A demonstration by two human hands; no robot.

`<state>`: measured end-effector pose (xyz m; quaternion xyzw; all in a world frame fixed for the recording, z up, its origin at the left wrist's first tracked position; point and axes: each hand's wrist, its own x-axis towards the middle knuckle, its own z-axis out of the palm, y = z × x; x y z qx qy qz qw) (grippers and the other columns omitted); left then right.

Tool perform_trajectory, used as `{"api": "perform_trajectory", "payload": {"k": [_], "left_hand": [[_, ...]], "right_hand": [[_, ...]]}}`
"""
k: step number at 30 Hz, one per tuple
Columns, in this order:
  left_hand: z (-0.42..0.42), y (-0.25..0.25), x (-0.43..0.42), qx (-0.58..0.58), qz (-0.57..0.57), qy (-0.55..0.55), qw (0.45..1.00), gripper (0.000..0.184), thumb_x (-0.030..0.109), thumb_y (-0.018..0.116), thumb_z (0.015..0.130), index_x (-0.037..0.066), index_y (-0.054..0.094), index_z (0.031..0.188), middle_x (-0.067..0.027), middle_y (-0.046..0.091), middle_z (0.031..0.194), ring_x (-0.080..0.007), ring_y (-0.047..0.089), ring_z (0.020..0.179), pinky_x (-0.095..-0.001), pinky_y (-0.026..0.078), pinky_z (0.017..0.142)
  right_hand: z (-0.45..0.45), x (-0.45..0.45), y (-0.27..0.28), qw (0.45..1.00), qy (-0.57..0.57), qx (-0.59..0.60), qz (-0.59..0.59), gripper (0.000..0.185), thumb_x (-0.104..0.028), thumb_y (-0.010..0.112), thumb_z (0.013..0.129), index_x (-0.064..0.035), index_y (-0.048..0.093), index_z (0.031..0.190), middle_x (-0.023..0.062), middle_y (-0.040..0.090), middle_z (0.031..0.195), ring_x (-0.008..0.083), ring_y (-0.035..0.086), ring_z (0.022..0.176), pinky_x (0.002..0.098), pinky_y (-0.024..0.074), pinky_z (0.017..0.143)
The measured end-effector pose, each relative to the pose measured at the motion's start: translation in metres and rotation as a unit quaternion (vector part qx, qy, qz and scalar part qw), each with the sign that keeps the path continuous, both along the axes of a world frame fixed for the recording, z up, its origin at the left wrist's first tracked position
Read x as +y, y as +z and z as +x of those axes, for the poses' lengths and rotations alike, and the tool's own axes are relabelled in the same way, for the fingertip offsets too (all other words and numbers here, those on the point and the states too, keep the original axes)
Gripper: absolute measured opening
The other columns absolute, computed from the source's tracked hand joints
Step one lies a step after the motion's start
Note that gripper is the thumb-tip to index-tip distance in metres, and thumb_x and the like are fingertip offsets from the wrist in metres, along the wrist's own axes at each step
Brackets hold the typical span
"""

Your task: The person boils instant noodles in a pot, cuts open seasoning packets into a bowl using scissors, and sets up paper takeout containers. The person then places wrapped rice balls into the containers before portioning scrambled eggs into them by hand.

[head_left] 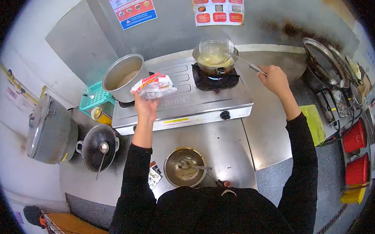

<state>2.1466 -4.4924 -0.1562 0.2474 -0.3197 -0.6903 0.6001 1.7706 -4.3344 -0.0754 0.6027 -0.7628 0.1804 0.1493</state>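
My left hand (145,109) is closed around a clear plastic packet (156,87) with red and white print, raised in front of the stove. In my right hand (275,80) is the metal handle of a wire strainer (215,45), whose round head is blurred over the pot. Beneath it, a metal pot (216,70) with pale yellow contents sits on the right burner, where a blue flame shows. A large pot (123,76) with pale contents stands at the stove's left side, just behind my left hand.
A gas stove (183,110) spans the counter. Nearer me is a metal bowl (185,177) with a spoon inside. To the left stand a black wok (95,142) with a ladle, a tall lidded pot (55,128) and a teal basket (97,95). Lids (324,60) lean at right.
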Motion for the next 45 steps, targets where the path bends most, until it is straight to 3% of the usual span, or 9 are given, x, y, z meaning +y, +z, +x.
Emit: {"api": "perform_trajectory", "payload": {"k": [3, 7, 25, 28, 30, 31, 33, 36, 45], "left_hand": [[0.016, -0.004, 0.022, -0.002, 0.014, 0.007, 1.0, 0.059, 0.055, 0.022, 0.087, 0.014, 0.031, 0.128, -0.0073, 0.033, 0.133, -0.0265, 0.031, 0.122, -0.0474, 0.025, 0.098], [0.031, -0.011, 0.041, -0.002, 0.006, 0.002, 1.0, 0.061, 0.058, 0.025, 0.085, 0.014, 0.031, 0.128, -0.008, 0.033, 0.132, -0.0255, 0.033, 0.12, -0.0464, 0.027, 0.097], [0.059, -0.018, 0.054, 0.016, 0.048, 0.031, 0.998, 0.066, 0.059, 0.026, 0.084, 0.011, 0.027, 0.129, -0.0091, 0.032, 0.133, -0.0269, 0.035, 0.119, -0.0426, 0.032, 0.095], [0.059, -0.017, 0.06, 0.016, 0.054, 0.032, 0.998, 0.067, 0.059, 0.024, 0.085, 0.01, 0.027, 0.13, -0.0098, 0.031, 0.133, -0.0273, 0.033, 0.12, -0.0423, 0.031, 0.096], [0.059, -0.016, 0.064, 0.016, 0.06, 0.019, 0.998, 0.066, 0.058, 0.024, 0.086, 0.009, 0.026, 0.13, -0.011, 0.031, 0.133, -0.0279, 0.032, 0.121, -0.0426, 0.03, 0.097], [0.058, -0.017, 0.066, 0.015, 0.061, 0.019, 0.998, 0.066, 0.058, 0.024, 0.086, 0.009, 0.026, 0.13, -0.011, 0.031, 0.133, -0.0279, 0.032, 0.121, -0.0426, 0.03, 0.097], [0.057, -0.02, 0.068, 0.022, 0.084, 0.026, 0.996, 0.066, 0.057, 0.018, 0.086, 0.01, 0.026, 0.131, -0.0115, 0.029, 0.135, -0.029, 0.028, 0.124, -0.0451, 0.024, 0.101], [0.059, -0.027, 0.071, 0.032, 0.096, 0.02, 0.995, 0.066, 0.056, 0.015, 0.087, 0.009, 0.026, 0.131, -0.0115, 0.028, 0.135, -0.0292, 0.028, 0.124, -0.0444, 0.023, 0.102], [0.071, -0.034, 0.084, 0.018, 0.112, 0.032, 0.993, 0.065, 0.056, 0.019, 0.087, 0.009, 0.027, 0.131, -0.0126, 0.031, 0.134, -0.0298, 0.03, 0.123, -0.0453, 0.026, 0.099]], "right_hand": [[0.006, 0.004, -0.01, 0.992, -0.01, 0.119, -0.042, 0.028, -0.021, 0.052, 0.079, -0.0174, 0.057, 0.106, 0.0146, 0.055, 0.081, 0.0323, 0.058, 0.062, 0.0413, 0.0484, 0.054], [0.006, 0.012, -0.021, 0.989, 0.015, 0.137, -0.048, 0.031, -0.015, 0.051, 0.078, -0.0199, 0.055, 0.108, 0.0116, 0.05, 0.085, 0.0303, 0.057, 0.059, 0.0388, 0.0481, 0.05], [0.011, 0.013, -0.023, 0.992, -0.009, 0.015, -0.126, 0.035, -0.015, 0.061, 0.069, -0.0183, 0.061, 0.104, 0.0094, 0.049, 0.073, 0.0281, 0.054, 0.065, 0.0367, 0.0458, 0.056], [0.001, 0.005, -0.031, 0.992, 0.015, -0.038, -0.119, 0.028, -0.02, 0.06, 0.071, -0.0135, 0.063, 0.099, 0.0137, 0.054, 0.072, 0.0301, 0.057, 0.066, 0.0382, 0.0455, 0.058], [0.003, -0.001, -0.033, 0.973, 0.034, -0.208, -0.089, 0.025, -0.022, 0.062, 0.072, -0.0084, 0.065, 0.093, 0.0132, 0.056, 0.062, 0.023, 0.059, 0.056, 0.0332, 0.0451, 0.053], [0.005, -0.003, -0.03, 0.973, 0.033, -0.209, -0.088, 0.025, -0.022, 0.062, 0.072, -0.0084, 0.065, 0.093, 0.0132, 0.056, 0.062, 0.023, 0.059, 0.056, 0.0332, 0.0451, 0.053], [0.011, -0.007, -0.024, 0.909, -0.061, -0.412, 0.02, 0.022, -0.02, 0.061, 0.074, -0.0034, 0.065, 0.088, 0.0097, 0.056, 0.058, 0.0154, 0.056, 0.048, 0.0284, 0.044, 0.045], [0.003, -0.012, -0.027, 0.859, -0.042, -0.504, 0.074, 0.022, -0.02, 0.06, 0.075, -0.0015, 0.064, 0.087, 0.0053, 0.055, 0.059, 0.0113, 0.053, 0.045, 0.0261, 0.0429, 0.04], [0.003, -0.007, -0.018, 0.843, -0.052, -0.519, 0.132, 0.038, -0.032, 0.063, 0.075, 0.0019, 0.06, 0.093, 0.0082, 0.058, 0.069, 0.0141, 0.057, 0.054, 0.0261, 0.0462, 0.043]]}}
